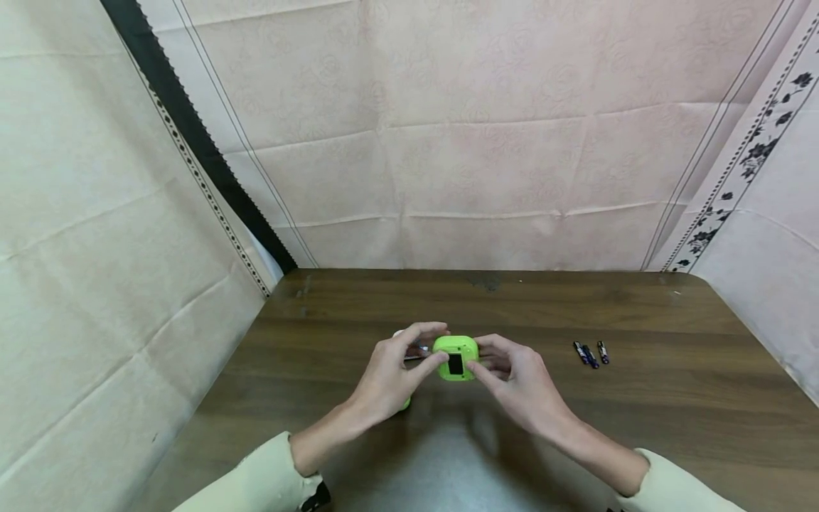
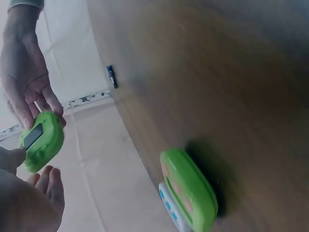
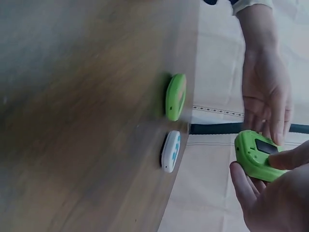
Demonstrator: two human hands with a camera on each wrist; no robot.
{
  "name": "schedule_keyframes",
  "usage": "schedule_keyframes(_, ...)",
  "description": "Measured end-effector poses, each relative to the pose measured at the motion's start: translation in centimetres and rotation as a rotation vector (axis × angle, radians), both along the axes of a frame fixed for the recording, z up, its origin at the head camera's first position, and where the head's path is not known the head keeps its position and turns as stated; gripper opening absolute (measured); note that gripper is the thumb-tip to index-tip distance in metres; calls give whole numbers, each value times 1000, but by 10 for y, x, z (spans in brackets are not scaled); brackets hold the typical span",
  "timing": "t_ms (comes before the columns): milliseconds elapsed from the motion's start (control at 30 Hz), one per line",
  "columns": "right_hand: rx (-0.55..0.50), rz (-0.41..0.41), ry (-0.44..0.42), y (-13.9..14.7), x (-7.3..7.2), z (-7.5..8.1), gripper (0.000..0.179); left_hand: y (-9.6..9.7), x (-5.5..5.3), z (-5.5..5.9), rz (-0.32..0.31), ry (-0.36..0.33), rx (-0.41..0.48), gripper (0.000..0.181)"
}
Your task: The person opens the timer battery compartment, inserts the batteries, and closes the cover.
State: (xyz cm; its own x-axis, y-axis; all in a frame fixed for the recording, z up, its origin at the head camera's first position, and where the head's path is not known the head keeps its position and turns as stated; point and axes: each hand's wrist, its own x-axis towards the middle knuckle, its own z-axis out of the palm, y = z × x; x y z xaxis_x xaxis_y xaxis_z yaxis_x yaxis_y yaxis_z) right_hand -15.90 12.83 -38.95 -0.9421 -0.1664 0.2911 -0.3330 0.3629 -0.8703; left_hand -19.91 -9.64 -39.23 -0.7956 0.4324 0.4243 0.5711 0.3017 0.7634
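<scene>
Both hands hold a rounded bright green plastic device (image 1: 462, 343) above the table, its face with a dark rectangular panel (image 1: 456, 364) turned up. My left hand (image 1: 387, 377) has it by the left side, thumb on the face. From the right, my right hand (image 1: 531, 391) pinches it, its thumb low beside the panel and its fingers along the edge; the right wrist view shows those fingers underneath. On the table lie a second green device (image 2: 195, 193) with pink buttons and a white one (image 3: 170, 152) with blue buttons, both mostly hidden behind the left hand in the head view.
Several small dark batteries (image 1: 586, 355) lie on the right of the brown wooden table (image 1: 358, 299). Pale cloth (image 1: 480, 163) hangs behind the table's back edge and at both sides.
</scene>
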Motion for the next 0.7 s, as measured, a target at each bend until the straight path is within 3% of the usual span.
schedule_keyframes(100, -70, 4, -78, 2, 4, 4, 27, 2, 3, 0, -31, -147, 56, 41)
schedule_keyframes(200, -139, 7, -142, 2, 8, 6, 28, 4, 5, 0, -33, -222, 78, 37)
schedule_keyframes(533, -95, -48, -168, 7, 14, 7, 30, 8, 10, -3, -52, -361, 154, 30)
schedule_keyframes(700, -106, -46, -190, 9, 15, 7, 32, 11, 11, -4, -40, -381, 154, 29)
